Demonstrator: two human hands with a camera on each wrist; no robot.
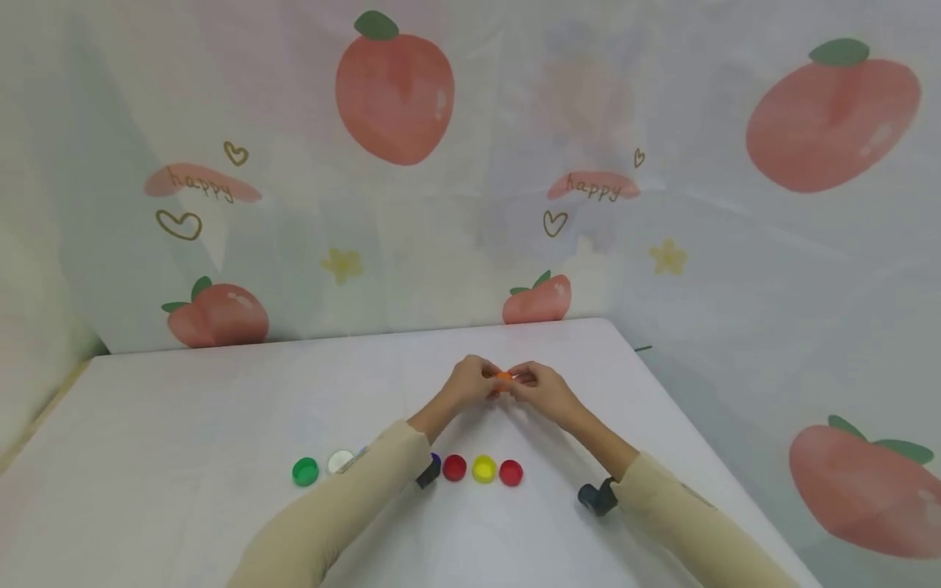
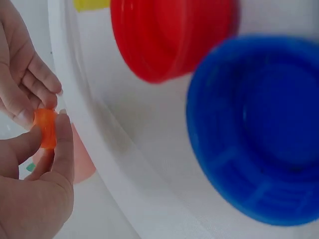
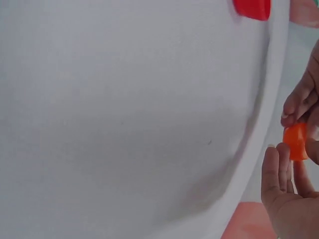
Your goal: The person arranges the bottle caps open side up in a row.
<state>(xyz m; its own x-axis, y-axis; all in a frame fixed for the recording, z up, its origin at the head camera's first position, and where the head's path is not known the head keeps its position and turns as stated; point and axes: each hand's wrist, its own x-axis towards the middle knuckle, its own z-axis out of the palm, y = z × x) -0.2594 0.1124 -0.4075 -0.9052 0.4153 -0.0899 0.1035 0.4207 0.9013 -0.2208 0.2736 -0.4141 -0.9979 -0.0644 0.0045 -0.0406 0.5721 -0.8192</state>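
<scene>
Over the far part of the table, my left hand (image 1: 466, 384) and right hand (image 1: 547, 392) meet at a small orange cap (image 1: 503, 376). The left thumb and fingers pinch the orange cap (image 2: 46, 130) from one side in the left wrist view. From the other side, the right thumb and fingertips hold it, as the right wrist view shows with the orange cap (image 3: 295, 142) between the hands. Part of it is hidden behind fingers.
Nearer me is a row of round caps: green (image 1: 305, 471), white (image 1: 341, 461), blue (image 2: 264, 129), red (image 1: 454, 468), yellow (image 1: 483, 469) and another red cap (image 1: 510, 472). My left sleeve (image 1: 353, 498) covers part of the row. A patterned curtain (image 1: 456, 212) hangs behind the table (image 1: 184, 425).
</scene>
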